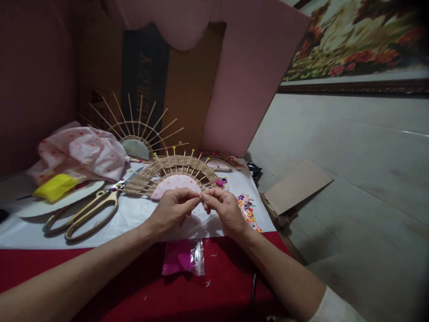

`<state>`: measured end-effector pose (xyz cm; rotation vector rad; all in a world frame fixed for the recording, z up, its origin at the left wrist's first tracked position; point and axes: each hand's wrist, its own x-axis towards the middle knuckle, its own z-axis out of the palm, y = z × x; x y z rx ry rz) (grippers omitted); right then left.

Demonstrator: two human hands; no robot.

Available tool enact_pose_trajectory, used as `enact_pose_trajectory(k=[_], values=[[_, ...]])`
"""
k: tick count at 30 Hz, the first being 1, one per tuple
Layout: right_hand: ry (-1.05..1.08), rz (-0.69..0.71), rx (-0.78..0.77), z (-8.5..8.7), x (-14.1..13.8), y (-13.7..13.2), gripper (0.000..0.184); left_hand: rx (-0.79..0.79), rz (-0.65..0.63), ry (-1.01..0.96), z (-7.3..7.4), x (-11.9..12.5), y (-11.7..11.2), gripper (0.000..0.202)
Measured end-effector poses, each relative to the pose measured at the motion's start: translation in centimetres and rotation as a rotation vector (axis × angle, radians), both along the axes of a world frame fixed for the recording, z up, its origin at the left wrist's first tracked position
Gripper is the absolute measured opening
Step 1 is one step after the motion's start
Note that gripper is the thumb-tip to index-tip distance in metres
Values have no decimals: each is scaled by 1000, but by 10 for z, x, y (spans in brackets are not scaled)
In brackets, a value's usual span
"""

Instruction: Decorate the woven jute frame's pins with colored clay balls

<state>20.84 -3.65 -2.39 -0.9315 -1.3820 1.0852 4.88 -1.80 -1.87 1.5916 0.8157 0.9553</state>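
Note:
My left hand (pixel 177 208) and my right hand (pixel 224 210) meet fingertip to fingertip over the white sheet. Both are closed in a pinch, and whatever lies between the fingers is too small to make out. Just behind them stands a half-round woven fan (pixel 179 163) with a pink dotted cloth centre (pixel 176 185). Its sticks end in small yellow and pink tips. A pink bit (pixel 220 182) sits at the fan's right end, close to my right hand.
Large scissors (pixel 90 210), a yellow clay-like packet (pixel 55 187) and crumpled dotted cloth (pixel 80 150) lie left. Behind is an unfinished stick fan (pixel 136 134). A bag of magenta material (pixel 183 258) lies on the red cloth (pixel 134 286). Flowered scraps (pixel 248 212) lie right.

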Motion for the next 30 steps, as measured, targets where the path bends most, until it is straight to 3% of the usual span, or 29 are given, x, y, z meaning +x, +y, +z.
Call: enact_pose_trajectory(k=[3,9,16,22,26,30], values=[[-63,-21,26,1,1,-1,17,68,21,58,2,0,0,25],[-308,-81,156,6,1,-7,16,379,39,186,0,-1,3,18],[-649,-170,386,-2,0,-9,12,437,55,355,-7,-2,5,19],[-658,-170,453,-4,-1,-10,12,535,24,372,-1,-4,4,20],[-633,-182,472,-1,-4,-14,12,644,117,353,-3,-4,0,16],[-548,-148,461,0,-6,-18,12,602,254,312,-3,-4,3,12]])
